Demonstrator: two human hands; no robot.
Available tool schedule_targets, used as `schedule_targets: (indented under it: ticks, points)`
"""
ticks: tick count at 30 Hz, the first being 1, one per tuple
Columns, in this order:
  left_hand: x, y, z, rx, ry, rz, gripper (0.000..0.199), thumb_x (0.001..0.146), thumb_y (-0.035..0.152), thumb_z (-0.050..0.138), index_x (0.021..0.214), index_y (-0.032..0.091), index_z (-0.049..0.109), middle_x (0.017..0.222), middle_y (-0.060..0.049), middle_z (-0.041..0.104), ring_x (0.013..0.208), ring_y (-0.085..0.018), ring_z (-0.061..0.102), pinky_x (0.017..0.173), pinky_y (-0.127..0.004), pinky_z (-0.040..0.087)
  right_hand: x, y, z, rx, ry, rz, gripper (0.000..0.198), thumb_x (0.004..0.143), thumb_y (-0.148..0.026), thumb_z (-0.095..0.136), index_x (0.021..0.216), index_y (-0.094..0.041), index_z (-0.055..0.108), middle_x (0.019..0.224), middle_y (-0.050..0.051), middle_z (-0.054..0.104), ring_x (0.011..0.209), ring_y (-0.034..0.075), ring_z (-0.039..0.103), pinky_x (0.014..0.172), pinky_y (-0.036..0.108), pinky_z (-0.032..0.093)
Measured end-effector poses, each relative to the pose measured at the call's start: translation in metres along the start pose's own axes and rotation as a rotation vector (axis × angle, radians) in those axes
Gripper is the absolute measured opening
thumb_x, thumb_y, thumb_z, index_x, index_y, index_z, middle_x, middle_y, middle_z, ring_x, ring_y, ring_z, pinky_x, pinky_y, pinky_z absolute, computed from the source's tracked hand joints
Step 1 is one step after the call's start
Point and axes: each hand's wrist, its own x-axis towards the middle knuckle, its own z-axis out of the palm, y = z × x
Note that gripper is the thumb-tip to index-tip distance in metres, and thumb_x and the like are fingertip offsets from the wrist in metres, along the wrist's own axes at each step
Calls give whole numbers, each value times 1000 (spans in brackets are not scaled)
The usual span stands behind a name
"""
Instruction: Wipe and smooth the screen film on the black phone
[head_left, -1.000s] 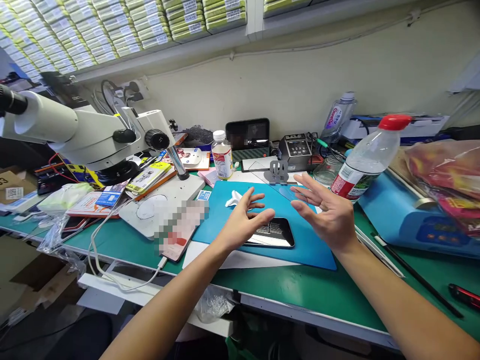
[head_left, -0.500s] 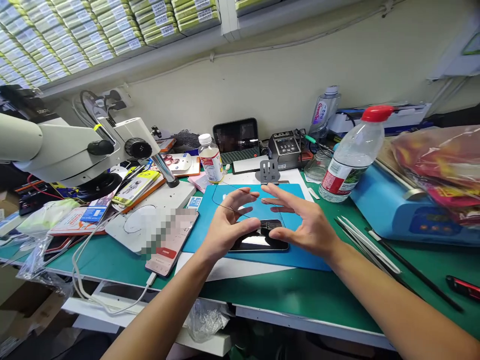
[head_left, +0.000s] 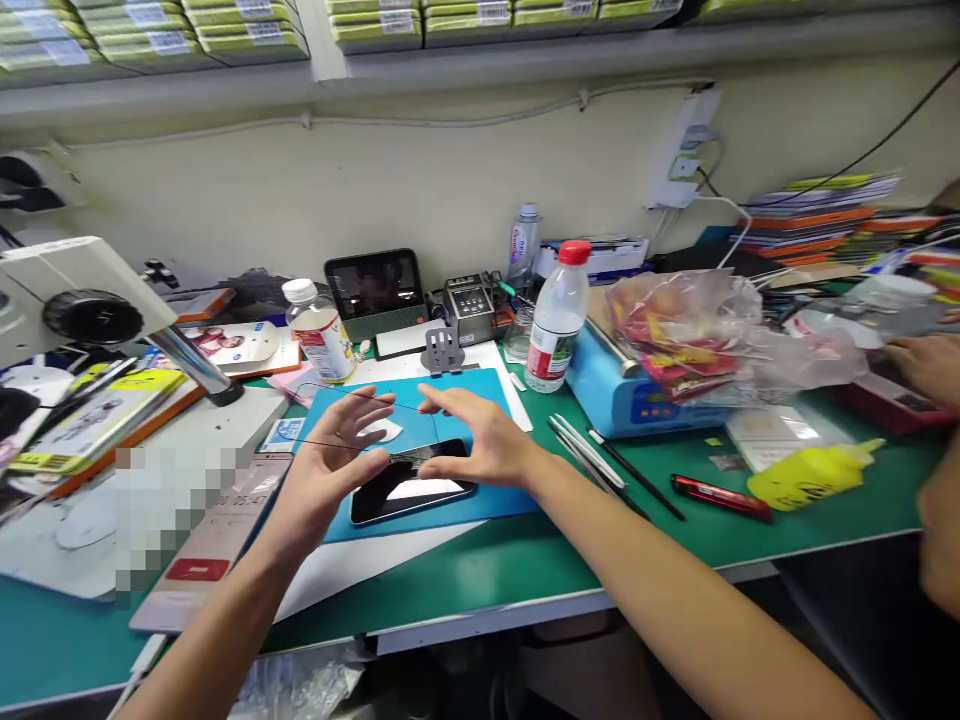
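Observation:
A phone (head_left: 442,490) with a black glass front lies on a blue mat (head_left: 491,400); light reflects off its screen. Above its left end is my left hand (head_left: 334,455), fingers curled and thumb stretched toward the right. A thin dark wire (head_left: 306,441) loops out to the left of this hand and runs between its fingers, across the gap to my right hand (head_left: 480,440). My right hand hovers over the phone's far side, thumb and forefinger apart, tips facing the left hand. Exactly how the fingers grip the wire is hard to see.
A second phone (head_left: 202,540) lies at left beside the microscope stand (head_left: 202,370). A water bottle (head_left: 556,325), a blue machine (head_left: 622,400), tweezers (head_left: 589,455) and a yellow squeeze bottle (head_left: 814,475) sit to the right. Another person's hand (head_left: 926,365) shows at the far right.
The view has swung to the right, bringing the yellow bottle and another person's hand into sight. My hands stay over the phone with the wire between them.

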Motion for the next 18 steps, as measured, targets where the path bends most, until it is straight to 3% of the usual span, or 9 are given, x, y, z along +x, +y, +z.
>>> schedule_targets:
  ticks: [5, 9, 14, 18]
  points:
    - [-1, -2, 2, 6, 22, 31, 73, 83, 37, 81, 145, 34, 44, 141, -8, 59, 132, -27, 53, 102, -39, 46, 1, 0, -2, 2, 8, 39, 85, 77, -57, 75, 149, -21, 46, 122, 11, 70, 112, 25, 65, 98, 43, 53]
    - [-4, -6, -20, 119, 79, 100, 93, 80, 49, 80, 155, 32, 27, 148, -13, 52, 133, -30, 53, 104, -44, 47, 3, 3, -4, 33, 42, 44, 81, 81, -51, 75, 150, -22, 46, 125, 13, 67, 115, 27, 63, 99, 48, 52]
    - [-13, 5, -61, 562, 139, 189, 101, 82, 53, 78, 159, 32, 17, 158, -13, 38, 140, -33, 44, 108, -49, 44, 5, 7, -5, -58, 58, 17, 78, 84, -47, 74, 152, -27, 42, 128, 11, 66, 118, 27, 62, 101, 49, 52]
    - [-13, 24, -71, 973, 48, 316, 103, 82, 53, 78, 160, 31, 14, 160, -13, 36, 143, -34, 40, 115, -53, 37, 5, 8, -5, -153, 68, 10, 80, 85, -47, 72, 154, -27, 38, 132, 11, 65, 123, 29, 59, 102, 50, 52]
